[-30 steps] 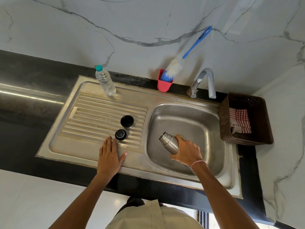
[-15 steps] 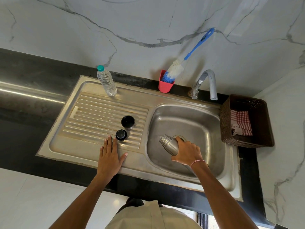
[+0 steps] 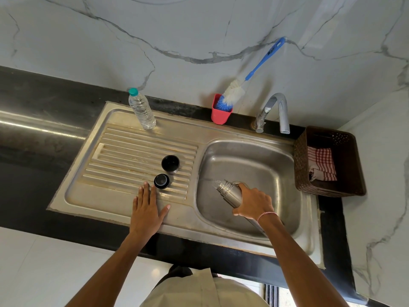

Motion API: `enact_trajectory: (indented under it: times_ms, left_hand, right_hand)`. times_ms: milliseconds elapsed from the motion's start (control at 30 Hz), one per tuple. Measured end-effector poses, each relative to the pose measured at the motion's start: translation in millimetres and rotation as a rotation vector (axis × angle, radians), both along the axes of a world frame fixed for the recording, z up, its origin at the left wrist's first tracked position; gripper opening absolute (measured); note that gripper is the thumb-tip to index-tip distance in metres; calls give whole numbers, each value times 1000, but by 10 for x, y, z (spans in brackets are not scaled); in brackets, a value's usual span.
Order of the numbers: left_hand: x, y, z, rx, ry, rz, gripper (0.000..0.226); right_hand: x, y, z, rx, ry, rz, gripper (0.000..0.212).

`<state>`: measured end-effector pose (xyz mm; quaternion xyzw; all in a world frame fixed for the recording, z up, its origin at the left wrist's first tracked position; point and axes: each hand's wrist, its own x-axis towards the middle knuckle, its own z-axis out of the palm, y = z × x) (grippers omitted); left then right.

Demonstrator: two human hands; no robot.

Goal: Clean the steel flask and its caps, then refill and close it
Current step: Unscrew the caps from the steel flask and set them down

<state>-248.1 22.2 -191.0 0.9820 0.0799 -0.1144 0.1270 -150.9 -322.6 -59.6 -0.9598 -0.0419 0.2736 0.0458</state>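
Observation:
My right hand [image 3: 254, 203] grips the steel flask [image 3: 229, 192] over the sink basin [image 3: 270, 165]. The flask lies tilted, its open threaded mouth pointing left and down, and a thin stream of water runs out of it into the basin. Two black caps stand on the ribbed drainboard [image 3: 124, 156]: the larger cup cap [image 3: 170, 163] with its hollow side up, and the smaller stopper [image 3: 161, 181] just in front of it. My left hand [image 3: 147, 209] rests flat on the drainboard, fingers straight, fingertips close to the stopper.
A clear water bottle [image 3: 141, 110] with a green lid stands at the drainboard's back edge. A red holder [image 3: 220, 114] keeps a blue-handled bottle brush [image 3: 250, 76]. The tap [image 3: 275, 111] arches over the basin's back. A brown basket [image 3: 329, 162] with a checked cloth sits on the right.
The flask has tipped further down toward the basin and water now pours from its mouth. My left hand has stayed put on the drainboard.

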Motion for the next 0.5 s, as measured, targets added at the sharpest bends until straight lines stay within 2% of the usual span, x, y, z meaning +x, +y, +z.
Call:
enact_trajectory:
  times_ms: [500]
  left_hand:
    - [2, -2, -8, 10, 11, 3, 99]
  right_hand:
    - [1, 32, 27, -18, 3, 23, 86]
